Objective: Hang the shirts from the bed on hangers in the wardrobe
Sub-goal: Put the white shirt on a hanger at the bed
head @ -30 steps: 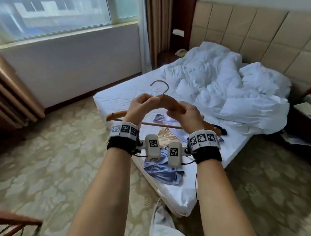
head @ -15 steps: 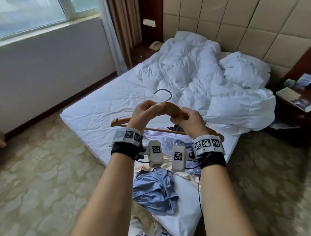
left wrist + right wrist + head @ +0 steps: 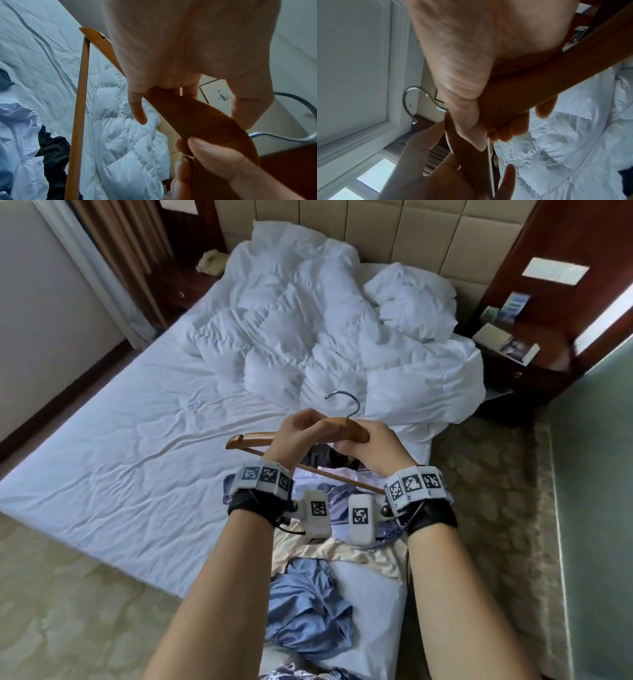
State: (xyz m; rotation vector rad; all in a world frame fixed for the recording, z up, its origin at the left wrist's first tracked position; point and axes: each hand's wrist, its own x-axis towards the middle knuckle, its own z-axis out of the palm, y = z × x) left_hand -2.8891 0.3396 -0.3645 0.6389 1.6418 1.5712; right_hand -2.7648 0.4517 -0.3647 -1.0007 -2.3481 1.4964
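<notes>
Both hands hold one wooden hanger (image 3: 349,429) in the air above the near corner of the bed (image 3: 137,460). The left hand (image 3: 301,436) curls around the hanger's left shoulder, thumb on the far side; the right hand (image 3: 371,448) wraps the right shoulder just beside it, fingers folded underneath. The metal hook (image 3: 344,404) stands up above the knuckles. The lower bar (image 3: 337,475) slopes down toward the right wrist.

Below the hanger, on the bed's near corner, lies a heap of shirts: a blue satin shirt (image 3: 308,607) hanging over the edge, a cream one (image 3: 359,554) under the wrists, a white one (image 3: 339,472), something dark (image 3: 320,455) behind it.

Beyond the hanger, a crumpled white duvet (image 3: 325,337) fills the head of the bed. A dark wooden nightstand (image 3: 524,364) stands right of the bed.
</notes>
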